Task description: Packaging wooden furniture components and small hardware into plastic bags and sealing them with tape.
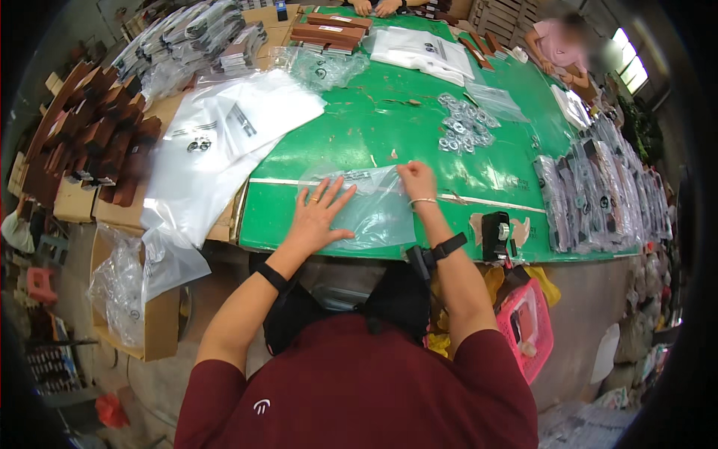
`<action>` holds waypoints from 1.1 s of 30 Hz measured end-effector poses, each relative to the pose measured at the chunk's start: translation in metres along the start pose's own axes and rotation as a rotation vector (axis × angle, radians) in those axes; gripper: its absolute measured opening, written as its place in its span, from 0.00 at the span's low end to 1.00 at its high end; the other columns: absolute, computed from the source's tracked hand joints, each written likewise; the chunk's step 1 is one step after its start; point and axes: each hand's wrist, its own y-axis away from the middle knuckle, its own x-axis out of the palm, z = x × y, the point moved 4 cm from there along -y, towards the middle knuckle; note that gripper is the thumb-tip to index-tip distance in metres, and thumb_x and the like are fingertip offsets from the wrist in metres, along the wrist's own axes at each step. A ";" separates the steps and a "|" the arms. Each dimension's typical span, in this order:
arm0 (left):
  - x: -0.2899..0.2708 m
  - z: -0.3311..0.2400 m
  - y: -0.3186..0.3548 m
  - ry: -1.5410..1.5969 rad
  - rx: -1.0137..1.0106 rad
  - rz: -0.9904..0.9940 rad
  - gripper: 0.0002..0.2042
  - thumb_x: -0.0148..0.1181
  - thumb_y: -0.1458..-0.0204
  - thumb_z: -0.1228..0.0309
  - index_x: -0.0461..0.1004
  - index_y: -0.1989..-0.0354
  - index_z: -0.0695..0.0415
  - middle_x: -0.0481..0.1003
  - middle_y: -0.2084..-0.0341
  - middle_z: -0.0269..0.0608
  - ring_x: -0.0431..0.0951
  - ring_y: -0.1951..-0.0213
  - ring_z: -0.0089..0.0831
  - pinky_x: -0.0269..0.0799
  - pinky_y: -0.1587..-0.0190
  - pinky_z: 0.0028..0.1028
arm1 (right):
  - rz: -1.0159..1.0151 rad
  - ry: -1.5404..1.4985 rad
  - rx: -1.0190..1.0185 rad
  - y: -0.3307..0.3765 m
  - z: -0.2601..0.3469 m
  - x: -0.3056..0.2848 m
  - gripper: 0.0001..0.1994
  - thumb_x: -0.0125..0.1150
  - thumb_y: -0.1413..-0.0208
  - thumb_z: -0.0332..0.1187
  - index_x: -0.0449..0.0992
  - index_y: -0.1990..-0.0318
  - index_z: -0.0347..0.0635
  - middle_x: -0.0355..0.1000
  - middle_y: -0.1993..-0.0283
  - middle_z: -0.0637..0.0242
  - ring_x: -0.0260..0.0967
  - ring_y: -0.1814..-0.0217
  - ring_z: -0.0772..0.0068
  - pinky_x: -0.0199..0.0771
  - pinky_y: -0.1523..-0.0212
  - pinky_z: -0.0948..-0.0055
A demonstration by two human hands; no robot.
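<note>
A clear plastic bag (378,213) lies flat at the near edge of the green table (389,127). My left hand (318,217) rests flat on the bag's left side, fingers spread, a ring on one finger. My right hand (417,182) pinches the bag's top right corner, with a bangle on the wrist. Small metal parts show inside the bag near its top edge (357,176). Both wrists wear black straps.
A pile of small bagged metal parts (465,127) lies ahead on the right. White plastic bags (224,142) lie stacked at left over cardboard boxes. Filled packets (598,194) line the right edge. A black tape dispenser (497,236) and pink basket (531,325) are near right. Other people work at the far end.
</note>
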 end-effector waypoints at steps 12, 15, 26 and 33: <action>-0.005 -0.005 -0.014 -0.051 -0.107 0.063 0.62 0.73 0.73 0.38 0.47 0.24 0.39 0.40 0.24 0.46 0.43 0.26 0.54 0.51 0.38 0.64 | -0.207 0.671 -1.007 0.015 0.078 -0.001 0.12 0.66 0.51 0.30 0.80 0.57 0.45 0.78 0.50 0.67 0.75 0.49 0.62 0.75 0.49 0.65; -0.001 -0.003 -0.003 -0.079 -0.114 0.044 0.61 0.72 0.72 0.37 0.47 0.24 0.41 0.41 0.24 0.48 0.43 0.26 0.54 0.50 0.38 0.65 | 0.226 0.072 -0.824 -0.043 0.052 0.034 0.09 0.70 0.52 0.31 0.80 0.62 0.47 0.78 0.62 0.68 0.75 0.57 0.71 0.75 0.59 0.72; -0.005 -0.008 -0.012 -0.107 -0.179 0.056 0.58 0.70 0.70 0.35 0.51 0.25 0.37 0.41 0.25 0.50 0.42 0.26 0.57 0.51 0.39 0.68 | -0.024 -0.001 -0.054 -0.080 0.060 -0.034 0.15 0.68 0.48 0.42 0.78 0.58 0.44 0.77 0.69 0.61 0.75 0.67 0.61 0.73 0.64 0.64; 0.020 -0.011 -0.016 -0.104 -0.290 0.324 0.60 0.62 0.66 0.28 0.51 0.26 0.53 0.41 0.25 0.55 0.40 0.26 0.58 0.45 0.38 0.72 | 0.344 0.237 -0.619 0.061 0.089 0.043 0.27 0.54 0.37 0.39 0.62 0.30 0.52 0.53 0.25 0.57 0.47 0.23 0.48 0.38 0.29 0.34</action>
